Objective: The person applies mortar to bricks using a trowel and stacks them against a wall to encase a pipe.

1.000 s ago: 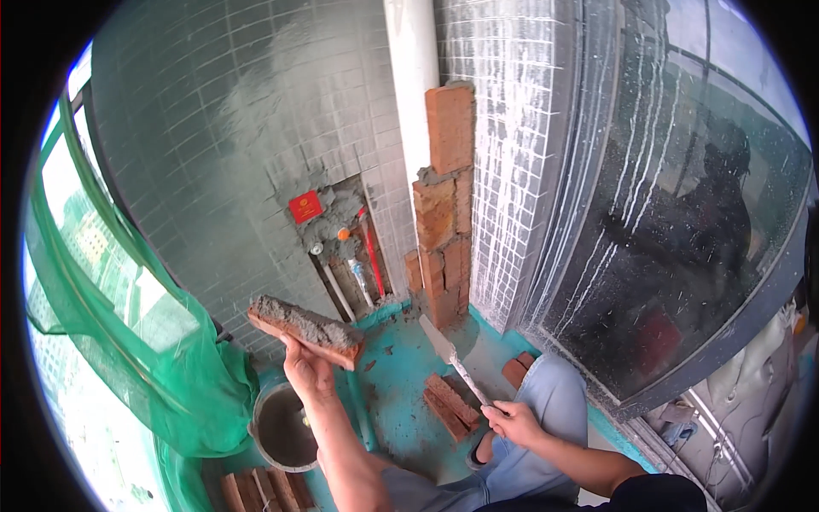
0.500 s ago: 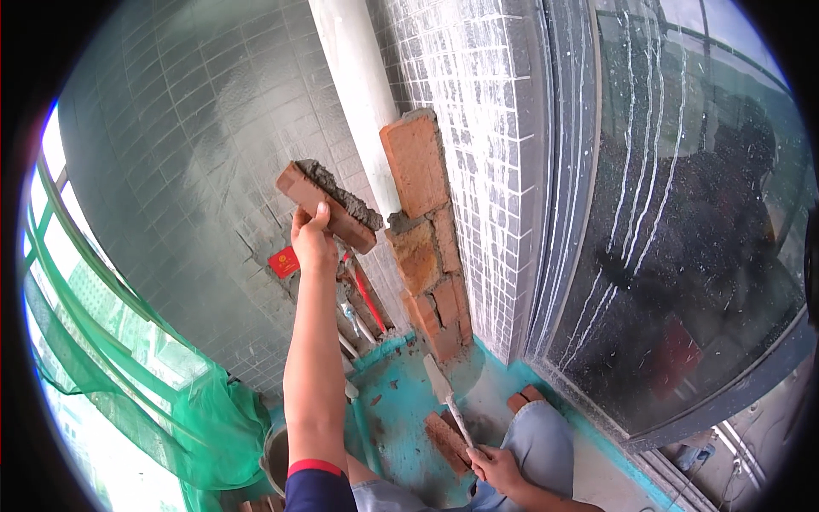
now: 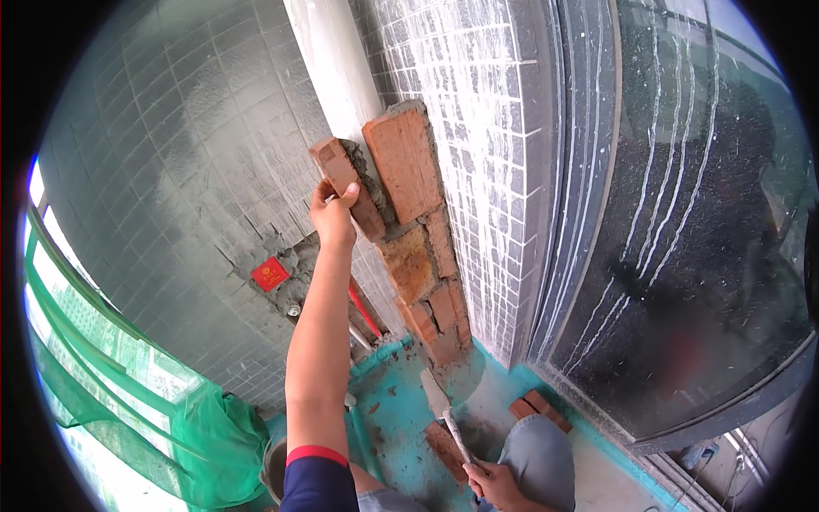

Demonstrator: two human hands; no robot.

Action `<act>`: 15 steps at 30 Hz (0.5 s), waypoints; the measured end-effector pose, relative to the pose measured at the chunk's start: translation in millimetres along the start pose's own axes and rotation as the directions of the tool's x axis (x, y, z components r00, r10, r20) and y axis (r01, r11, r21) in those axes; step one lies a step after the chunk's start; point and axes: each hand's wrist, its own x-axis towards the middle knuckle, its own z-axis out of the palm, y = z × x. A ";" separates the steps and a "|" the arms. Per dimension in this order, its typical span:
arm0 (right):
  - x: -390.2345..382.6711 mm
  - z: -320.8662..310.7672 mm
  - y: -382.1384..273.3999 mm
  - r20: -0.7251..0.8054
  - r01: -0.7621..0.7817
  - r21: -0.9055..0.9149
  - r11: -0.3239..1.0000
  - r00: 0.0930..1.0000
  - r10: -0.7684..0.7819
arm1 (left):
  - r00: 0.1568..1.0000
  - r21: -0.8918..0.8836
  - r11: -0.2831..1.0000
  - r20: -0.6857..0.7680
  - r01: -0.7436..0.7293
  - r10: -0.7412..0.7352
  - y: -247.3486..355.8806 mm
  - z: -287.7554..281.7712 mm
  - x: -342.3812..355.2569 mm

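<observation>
My left hand [image 3: 335,212] grips a reddish brick [image 3: 339,171], thumb on its face and fingers wrapped round its left edge. Grey mortar [image 3: 365,175] coats the brick's right side. It is held tilted, close beside the top brick [image 3: 406,162] of a narrow brick column [image 3: 406,264]; I cannot tell whether they touch. Low over my lap, my right hand [image 3: 495,484] is closed round the handle of a trowel [image 3: 436,394], its mortar-smeared blade pointing away from me.
A white pipe [image 3: 337,68] runs down behind the column. Loose bricks [image 3: 445,450] lie on the turquoise-coated floor [image 3: 388,427], with more bricks [image 3: 539,411] by my knee. A bucket [image 3: 275,469] stands left. Green netting [image 3: 217,444] hangs there; a glass door [image 3: 682,256] is at right.
My left hand has carried the brick right and slightly up, to the side of the column, turning it steeper. The right hand and trowel have shifted slightly downward.
</observation>
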 end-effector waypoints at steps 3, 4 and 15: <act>1.5 4.7 -0.8 -0.052 -0.078 0.036 0.996 0.995 0.080 | 0.999 0.141 0.990 0.018 -0.031 0.028 -0.3 9.5 0.3; 2.7 4.6 -0.2 -0.028 -0.078 0.042 0.996 0.996 0.079 | 0.999 0.147 0.988 0.012 -0.043 0.042 -1.9 13.5 0.4; -2.8 14.5 -18.3 -0.018 -0.099 0.014 0.995 0.995 0.099 | 0.998 0.137 0.990 0.053 0.026 -0.034 -6.9 10.3 6.4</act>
